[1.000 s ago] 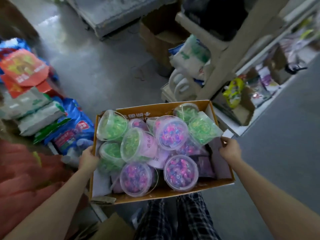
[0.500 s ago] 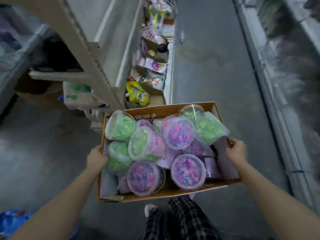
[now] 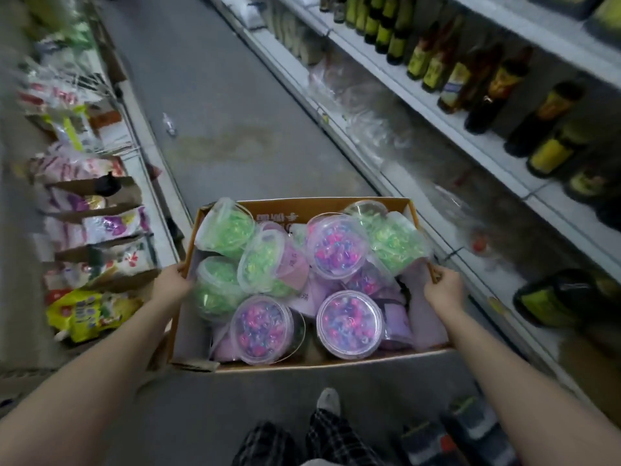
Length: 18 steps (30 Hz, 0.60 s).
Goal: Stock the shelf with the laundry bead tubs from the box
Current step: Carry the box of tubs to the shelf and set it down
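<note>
Just one box (image 3: pixel 322 208), two hands (image 3: pixel 173 285) (image 3: pixel 443 290) gripping.

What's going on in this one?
A person holds an open cardboard box in front of them in a shop aisle. The left hand grips its left wall and the right hand grips its right wall. The box is piled with lidded green bead tubs and purple bead tubs. Shelves line both sides, with bottles on the right and bagged goods on the left. No tub is seen outside the box, so stocking has not begun.
</note>
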{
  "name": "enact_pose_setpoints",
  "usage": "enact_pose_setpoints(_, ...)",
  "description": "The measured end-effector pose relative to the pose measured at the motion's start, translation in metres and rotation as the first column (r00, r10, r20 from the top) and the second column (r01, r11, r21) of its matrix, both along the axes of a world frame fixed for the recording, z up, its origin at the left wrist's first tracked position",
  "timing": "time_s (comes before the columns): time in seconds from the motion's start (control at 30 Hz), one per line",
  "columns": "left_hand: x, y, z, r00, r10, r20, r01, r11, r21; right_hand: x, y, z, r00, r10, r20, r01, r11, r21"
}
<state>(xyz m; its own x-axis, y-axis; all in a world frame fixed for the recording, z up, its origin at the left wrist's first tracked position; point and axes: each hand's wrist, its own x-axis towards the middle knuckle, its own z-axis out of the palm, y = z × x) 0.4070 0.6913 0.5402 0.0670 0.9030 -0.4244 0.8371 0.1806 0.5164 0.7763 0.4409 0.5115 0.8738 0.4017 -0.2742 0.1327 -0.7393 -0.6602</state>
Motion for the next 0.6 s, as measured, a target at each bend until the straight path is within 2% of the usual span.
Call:
enact_pose_setpoints(0.17,0.096,0.044,0.007,0.987,-0.152,-0.057,0.153,0.988,0.018,0.048,-0.012,0.004,0.98,-0.197,-0.043,0.196,0.98,-0.023)
enact_pose_setpoints(0.33,0.196,0.092,0.009,0.919,-0.379,-0.111,0.385,0.922,0.038,0.084,-0.018,0.0,0.931,-0.365,-0.013,0.364,0.93,-0.052)
enact_pose_setpoints(0.47,0.284,0.126,0.01,0.838,-0.535,-0.103,0.541,0.84,0.045,0.097,-0.025,0.007,0.864,-0.504,0.005,0.504,0.863,-0.03)
enact_pose_setpoints(0.6,0.378,0.146,0.01,0.705,-0.7,-0.11,0.708,0.704,0.054,0.105,-0.04,0.007,0.75,-0.66,0.032,0.661,0.75,-0.025)
